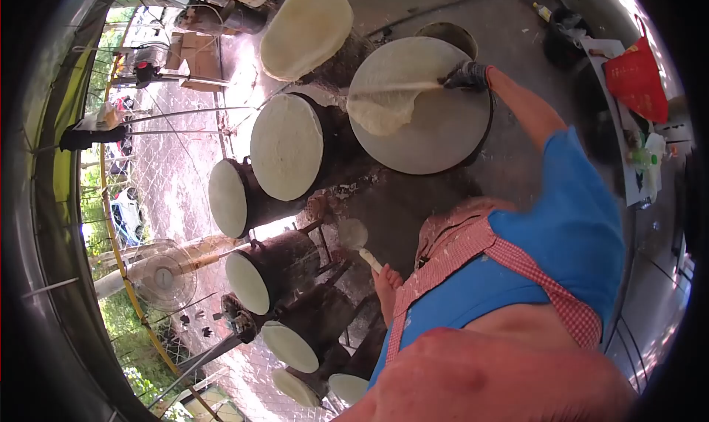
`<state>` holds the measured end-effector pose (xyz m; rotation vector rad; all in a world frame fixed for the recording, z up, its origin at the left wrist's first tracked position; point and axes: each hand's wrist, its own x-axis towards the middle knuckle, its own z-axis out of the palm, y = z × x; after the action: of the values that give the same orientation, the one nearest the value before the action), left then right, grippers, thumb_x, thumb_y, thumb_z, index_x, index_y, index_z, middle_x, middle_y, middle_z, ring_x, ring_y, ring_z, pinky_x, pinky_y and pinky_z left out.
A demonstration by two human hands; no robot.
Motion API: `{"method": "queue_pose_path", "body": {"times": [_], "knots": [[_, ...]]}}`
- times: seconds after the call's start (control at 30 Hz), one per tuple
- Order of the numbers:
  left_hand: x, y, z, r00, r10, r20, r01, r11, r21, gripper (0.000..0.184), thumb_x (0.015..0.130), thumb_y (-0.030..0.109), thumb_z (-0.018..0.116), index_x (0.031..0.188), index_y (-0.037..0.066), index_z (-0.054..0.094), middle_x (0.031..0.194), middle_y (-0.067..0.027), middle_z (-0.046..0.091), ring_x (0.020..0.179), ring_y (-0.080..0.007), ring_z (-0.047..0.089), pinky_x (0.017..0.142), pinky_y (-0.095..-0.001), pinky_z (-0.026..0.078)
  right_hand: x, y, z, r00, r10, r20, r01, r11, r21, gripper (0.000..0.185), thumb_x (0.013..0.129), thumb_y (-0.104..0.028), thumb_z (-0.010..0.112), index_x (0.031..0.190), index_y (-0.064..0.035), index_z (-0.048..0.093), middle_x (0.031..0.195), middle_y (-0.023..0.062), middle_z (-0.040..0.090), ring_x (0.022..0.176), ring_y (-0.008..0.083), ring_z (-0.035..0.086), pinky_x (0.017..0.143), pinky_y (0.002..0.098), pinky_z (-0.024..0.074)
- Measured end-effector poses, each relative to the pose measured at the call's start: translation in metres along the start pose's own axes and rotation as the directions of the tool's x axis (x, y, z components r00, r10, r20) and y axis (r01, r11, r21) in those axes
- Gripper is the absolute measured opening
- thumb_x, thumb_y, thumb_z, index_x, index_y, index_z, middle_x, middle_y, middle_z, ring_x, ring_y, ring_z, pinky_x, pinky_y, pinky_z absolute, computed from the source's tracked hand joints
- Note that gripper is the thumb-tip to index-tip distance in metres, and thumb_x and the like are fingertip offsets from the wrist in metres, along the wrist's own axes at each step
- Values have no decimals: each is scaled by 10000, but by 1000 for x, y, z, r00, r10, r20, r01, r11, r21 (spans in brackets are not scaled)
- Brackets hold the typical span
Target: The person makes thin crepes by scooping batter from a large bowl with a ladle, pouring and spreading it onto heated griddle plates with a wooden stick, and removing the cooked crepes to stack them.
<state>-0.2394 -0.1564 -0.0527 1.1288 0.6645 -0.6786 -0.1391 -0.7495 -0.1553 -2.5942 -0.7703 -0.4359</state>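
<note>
My right hand (467, 77), in a dark glove, reaches over a large round griddle (450, 134). It grips the end of a long, narrow, pale-brown batter spreader (395, 90) lying across the surface. A thin, uneven patch of pale batter (384, 113) lies along its near side. Lower down, close to the red-checked apron (450, 263), my bare left hand (385, 279) is closed around the light handle of a ladle (353, 234). The ladle's round pale end points away from me, and its contents cannot be made out.
A pale round stack of flatbread (306, 34) stands beyond the griddle. Several drum-like stands with pale round tops, one large (286, 147), run along my left. Past them are a fan (164, 276) and wire mesh. A red bag (636, 79) sits at the far right.
</note>
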Motion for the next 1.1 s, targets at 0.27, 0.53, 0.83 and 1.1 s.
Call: {"method": "queue_pose_path", "body": {"times": [0.27,0.53,0.83,1.1], "knots": [[-4,-11,-8,998,-20,-58,10,986,-164,240,806,-2,470,931,173,361,549,30,293,385,-50,274,313,-181,211,-29,-48,-21,802,382,459,-568,725,388,360,759,-311,549,1017,-61,571,973,114,593,940,245,549,781,328,437],[1,-21,-32,995,-55,-87,29,959,-281,218,802,-1,481,917,152,378,542,36,280,392,-48,271,319,-173,213,-31,-31,11,703,458,544,-704,557,440,395,753,-278,590,1104,-99,556,974,81,608,845,144,552,768,299,430],[-6,-29,-40,970,-216,-113,160,913,-376,317,844,155,491,594,152,296,482,52,237,368,-57,230,331,-201,190,58,14,-13,938,-53,343,-101,904,416,196,766,-172,559,943,-94,594,964,81,591,837,207,550,735,301,439],[-5,-32,-34,962,-266,-63,206,856,-474,346,837,146,491,560,143,285,468,51,239,373,-54,239,331,-199,182,2,-51,-85,479,463,746,-819,542,190,270,808,-186,517,1062,-130,587,647,78,583,412,121,472,408,263,417]]}}
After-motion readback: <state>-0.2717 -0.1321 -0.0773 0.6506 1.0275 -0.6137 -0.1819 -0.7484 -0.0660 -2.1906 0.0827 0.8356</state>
